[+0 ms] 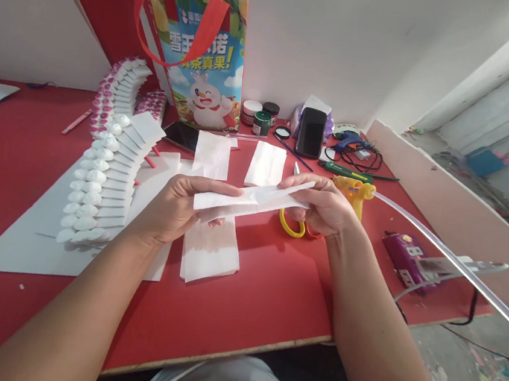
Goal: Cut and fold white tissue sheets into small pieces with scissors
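Note:
Between my hands a folded white paper tissue (257,202) is held up above the red table. My left hand (183,202) pinches its left end, thumb on top and fingers beneath. At the other end my right hand (321,203) grips the tissue with thumb and fingers. A stack of white tissues (209,252) lies below, partly hidden by the left hand. Two more white tissue piles, one left (213,154) and one right (266,164), rest behind. Yellow-handled scissors (291,225) lie partly covered under my right hand.
A yellow glue gun (354,192) with a long clear glue stick (447,259) stands right of my hand. Curved white paper-and-cotton-like pieces (104,187) stand on a white board (30,246) at left. Paint jars (261,123), a phone (310,133) and a printed bag (205,58) stand at the back.

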The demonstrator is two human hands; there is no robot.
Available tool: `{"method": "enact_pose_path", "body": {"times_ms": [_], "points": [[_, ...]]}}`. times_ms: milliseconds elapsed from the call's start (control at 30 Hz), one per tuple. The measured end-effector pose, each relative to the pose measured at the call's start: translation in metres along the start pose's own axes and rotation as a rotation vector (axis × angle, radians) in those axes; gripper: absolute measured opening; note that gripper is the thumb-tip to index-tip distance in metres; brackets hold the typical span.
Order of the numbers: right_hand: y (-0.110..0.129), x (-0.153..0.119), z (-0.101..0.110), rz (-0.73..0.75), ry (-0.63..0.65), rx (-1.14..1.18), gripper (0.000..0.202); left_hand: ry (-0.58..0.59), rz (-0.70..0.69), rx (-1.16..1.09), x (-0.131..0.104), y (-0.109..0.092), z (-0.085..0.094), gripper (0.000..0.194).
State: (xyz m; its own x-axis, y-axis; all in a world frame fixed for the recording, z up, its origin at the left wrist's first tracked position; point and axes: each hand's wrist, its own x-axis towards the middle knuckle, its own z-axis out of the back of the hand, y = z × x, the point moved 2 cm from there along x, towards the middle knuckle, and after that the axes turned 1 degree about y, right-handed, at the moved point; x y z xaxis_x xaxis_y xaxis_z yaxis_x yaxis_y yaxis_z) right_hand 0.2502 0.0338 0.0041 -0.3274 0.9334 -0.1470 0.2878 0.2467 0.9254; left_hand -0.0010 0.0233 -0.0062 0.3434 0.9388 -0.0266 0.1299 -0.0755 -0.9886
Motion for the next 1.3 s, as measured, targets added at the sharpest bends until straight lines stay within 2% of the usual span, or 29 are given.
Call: {"method": "enact_pose_path", "body": {"times_ms": [133, 267, 367, 400, 500, 533, 633, 667, 700, 800, 867, 1000, 1100, 1200, 1267, 1300], "points": [[0.001, 0.000, -0.001, 0.032, 0.047, 0.056, 0.003, 0.127, -0.035, -0.022, 0.000, -0.006, 0.000, 0.013], [0.002, 0.001, -0.004, 0.076, 0.039, 0.040, 0.008, 0.243, -0.053, -0.059, -0.001, -0.008, 0.004, 0.031], [0.001, 0.001, -0.008, 0.080, 0.064, 0.045, 0.007, 0.225, -0.067, 0.026, -0.002, -0.004, 0.006, 0.045], [0.001, 0.001, -0.009, 0.082, 0.076, 0.045, 0.008, 0.215, -0.040, 0.076, -0.001, -0.002, 0.006, 0.044], [-0.001, 0.001, -0.013, 0.105, 0.077, -0.020, 0.031, 0.201, 0.075, 0.169, -0.001, 0.001, 0.001, 0.020], [-0.002, 0.001, -0.014, 0.116, 0.065, -0.063, 0.035, 0.200, 0.097, 0.167, -0.001, 0.001, -0.001, 0.020], [-0.004, 0.002, -0.014, 0.147, 0.014, -0.186, 0.025, 0.240, 0.139, 0.153, -0.002, -0.002, -0.005, 0.057], [-0.004, 0.002, -0.014, 0.153, -0.002, -0.211, 0.022, 0.261, 0.161, 0.154, -0.003, -0.003, -0.005, 0.062], [-0.004, 0.003, -0.014, 0.159, -0.016, -0.228, 0.021, 0.283, 0.191, 0.158, -0.003, -0.002, -0.004, 0.061], [-0.004, 0.003, -0.013, 0.190, -0.039, -0.258, 0.021, 0.342, 0.283, 0.165, -0.005, 0.002, -0.003, 0.034], [-0.003, 0.003, -0.015, 0.215, -0.042, -0.283, 0.020, 0.382, 0.330, 0.130, -0.006, 0.003, -0.005, 0.026], [-0.005, 0.002, -0.020, 0.244, -0.024, -0.351, 0.018, 0.383, 0.362, -0.004, -0.006, 0.002, -0.015, 0.028], [-0.006, 0.002, -0.023, 0.253, -0.025, -0.407, 0.019, 0.403, 0.395, 0.006, -0.006, 0.002, -0.019, 0.029], [-0.003, 0.002, -0.021, 0.275, -0.103, -0.479, 0.021, 0.413, 0.417, 0.043, -0.005, 0.002, -0.019, 0.032], [0.003, -0.001, -0.016, 0.264, -0.246, -0.649, 0.021, 0.389, 0.415, 0.041, -0.004, 0.003, -0.018, 0.032], [0.006, -0.003, -0.013, 0.225, -0.335, -0.804, 0.020, 0.363, 0.410, 0.031, -0.003, 0.003, -0.017, 0.032]]}}
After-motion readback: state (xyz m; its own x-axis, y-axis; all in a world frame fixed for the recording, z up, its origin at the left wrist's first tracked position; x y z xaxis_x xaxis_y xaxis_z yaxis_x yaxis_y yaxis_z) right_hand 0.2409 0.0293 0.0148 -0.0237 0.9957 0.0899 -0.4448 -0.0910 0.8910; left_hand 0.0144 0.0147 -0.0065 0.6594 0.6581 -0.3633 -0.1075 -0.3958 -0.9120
